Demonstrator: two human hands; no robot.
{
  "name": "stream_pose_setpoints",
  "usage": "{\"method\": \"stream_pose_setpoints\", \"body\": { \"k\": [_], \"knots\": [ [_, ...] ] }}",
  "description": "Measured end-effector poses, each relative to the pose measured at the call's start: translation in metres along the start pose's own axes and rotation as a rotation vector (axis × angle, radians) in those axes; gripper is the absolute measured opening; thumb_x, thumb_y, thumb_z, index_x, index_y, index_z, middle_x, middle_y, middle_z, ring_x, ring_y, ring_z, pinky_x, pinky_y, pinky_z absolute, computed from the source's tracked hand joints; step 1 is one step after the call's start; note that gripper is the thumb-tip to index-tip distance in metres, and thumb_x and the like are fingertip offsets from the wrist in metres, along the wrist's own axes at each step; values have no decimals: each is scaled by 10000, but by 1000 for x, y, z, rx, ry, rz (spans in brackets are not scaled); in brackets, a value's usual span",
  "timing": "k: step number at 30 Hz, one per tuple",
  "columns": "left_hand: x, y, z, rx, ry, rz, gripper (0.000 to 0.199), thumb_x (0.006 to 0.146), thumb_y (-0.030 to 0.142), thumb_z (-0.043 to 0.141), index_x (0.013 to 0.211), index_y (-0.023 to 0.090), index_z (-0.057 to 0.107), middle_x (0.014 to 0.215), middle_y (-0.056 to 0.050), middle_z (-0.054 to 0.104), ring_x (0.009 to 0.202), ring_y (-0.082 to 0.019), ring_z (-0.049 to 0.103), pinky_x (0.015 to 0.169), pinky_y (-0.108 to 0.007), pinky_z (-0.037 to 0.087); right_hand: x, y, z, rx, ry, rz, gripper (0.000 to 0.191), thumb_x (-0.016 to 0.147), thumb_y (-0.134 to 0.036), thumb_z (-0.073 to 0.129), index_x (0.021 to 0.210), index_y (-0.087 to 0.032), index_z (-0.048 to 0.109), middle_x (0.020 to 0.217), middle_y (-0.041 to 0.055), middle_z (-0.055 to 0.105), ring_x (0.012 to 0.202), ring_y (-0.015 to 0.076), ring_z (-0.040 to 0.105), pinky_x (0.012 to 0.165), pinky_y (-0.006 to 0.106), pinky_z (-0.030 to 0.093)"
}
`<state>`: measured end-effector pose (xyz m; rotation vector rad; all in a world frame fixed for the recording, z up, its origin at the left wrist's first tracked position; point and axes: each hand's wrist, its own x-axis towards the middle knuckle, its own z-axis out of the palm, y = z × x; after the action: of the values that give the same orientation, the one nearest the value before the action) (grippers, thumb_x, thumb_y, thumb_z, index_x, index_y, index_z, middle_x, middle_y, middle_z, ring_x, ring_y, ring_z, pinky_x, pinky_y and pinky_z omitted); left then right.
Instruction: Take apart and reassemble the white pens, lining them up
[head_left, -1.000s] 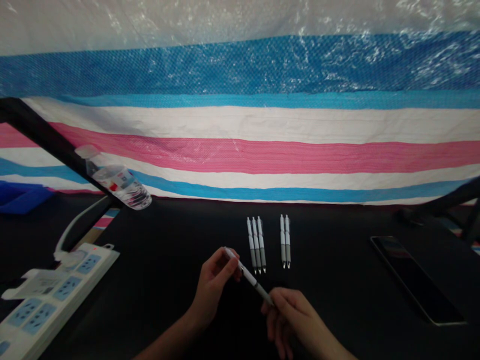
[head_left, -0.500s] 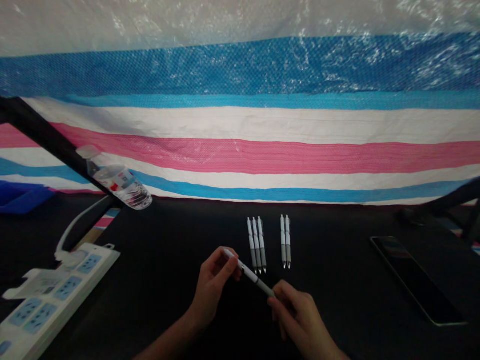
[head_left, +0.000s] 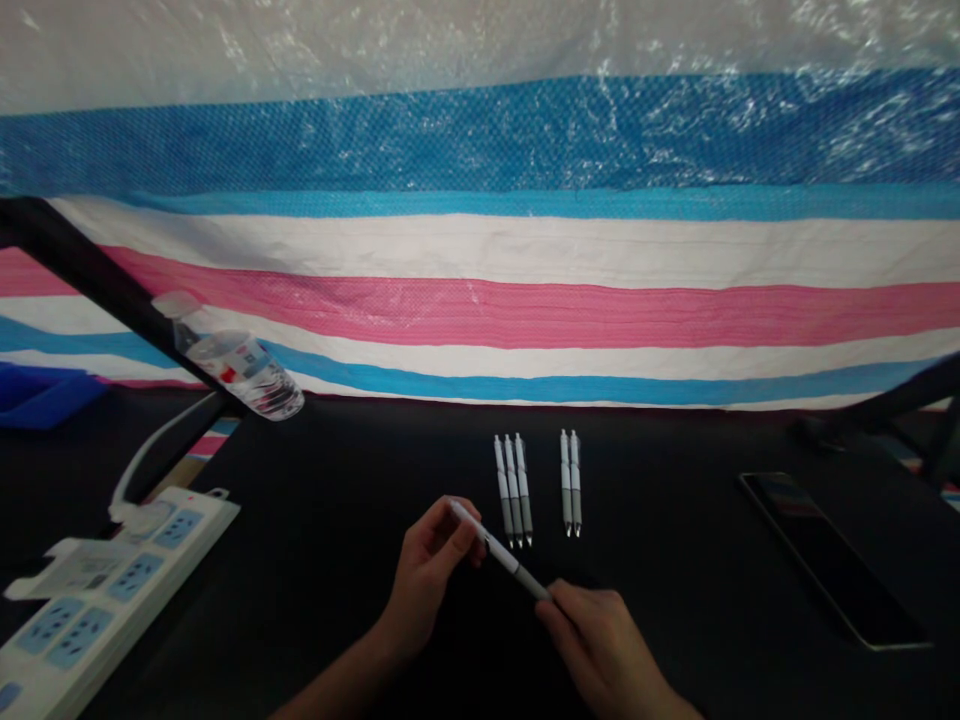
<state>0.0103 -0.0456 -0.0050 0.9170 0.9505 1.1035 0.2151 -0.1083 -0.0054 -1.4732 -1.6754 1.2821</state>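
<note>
A white pen with a grey grip (head_left: 504, 553) slants between my two hands above the black table. My left hand (head_left: 429, 562) pinches its white upper end between thumb and fingers. At the lower end, my right hand (head_left: 600, 630) is closed around the grey grip, and the tip is hidden in its fingers. Just beyond lie three matching pens (head_left: 513, 490) side by side, tips toward me. To their right, a pair of the same pens (head_left: 571, 484) lies parallel, with a gap between the two groups.
On the left are a white power strip (head_left: 127, 580) with a plugged-in cable, a water bottle (head_left: 251, 370) behind a slanting black bar (head_left: 112, 270), and a blue tray (head_left: 49, 395). A dark phone (head_left: 832, 560) lies right. A striped plastic sheet (head_left: 480, 310) hangs behind the table (head_left: 315, 500).
My right hand has turned and its fingers have closed further over the pen's grey end. The left hand has barely shifted, and the pens on the table are unmoved.
</note>
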Motion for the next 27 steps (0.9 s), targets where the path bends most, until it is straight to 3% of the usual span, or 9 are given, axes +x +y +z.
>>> {"method": "stream_pose_setpoints", "body": {
  "k": [3,5,7,10,12,18,23,27],
  "knots": [
    [1,-1,0,-47,-42,-14,221,863,378,745,875,163,691,689,7,614,616,-127,524,594,-246,420,3,4,2,361,-267,289,706,878,-818,286,698,-193,561,491,-1,527,359,98,409,361,217,248],
    [2,0,1,-58,-42,-13,232,852,384,755,860,161,692,691,7,608,612,-125,515,589,-246,413,5,4,3,519,-373,397,739,840,-860,257,727,-194,556,450,-16,514,292,89,352,314,212,188],
    [3,2,2,-45,-23,-8,235,847,385,762,852,161,691,693,6,607,615,-126,512,592,-246,408,5,2,2,441,-318,323,724,860,-839,279,768,-184,574,488,-14,530,329,92,387,342,210,226],
    [2,3,3,-21,-7,-3,238,848,389,761,869,163,691,697,2,608,625,-132,515,605,-252,407,2,-4,0,83,-84,66,639,919,-758,355,752,-186,587,614,13,572,497,114,482,482,235,330],
    [2,2,3,-15,-13,3,241,851,394,758,873,163,690,705,0,605,628,-132,511,606,-252,401,0,-5,-1,-21,-20,7,628,937,-736,352,706,-196,571,628,18,577,543,126,497,535,254,350],
    [3,-3,2,-40,-68,36,240,867,397,743,841,167,679,695,15,560,630,-115,474,599,-231,382,3,2,3,312,-182,274,701,830,-867,352,682,-207,537,448,-54,453,345,83,310,368,229,206],
    [2,-3,7,-39,-80,33,215,854,352,769,980,190,704,846,-16,657,780,-152,595,742,-260,467,4,0,1,160,-82,110,670,951,-732,347,825,-152,658,519,-31,511,446,100,422,433,221,268],
    [4,-3,10,-69,-109,1,228,866,345,752,1023,185,711,906,-54,718,878,-217,684,831,-333,513,4,-5,0,69,-94,21,611,1000,-649,341,879,-150,672,585,-19,546,522,114,493,495,227,323]
  ]
}}
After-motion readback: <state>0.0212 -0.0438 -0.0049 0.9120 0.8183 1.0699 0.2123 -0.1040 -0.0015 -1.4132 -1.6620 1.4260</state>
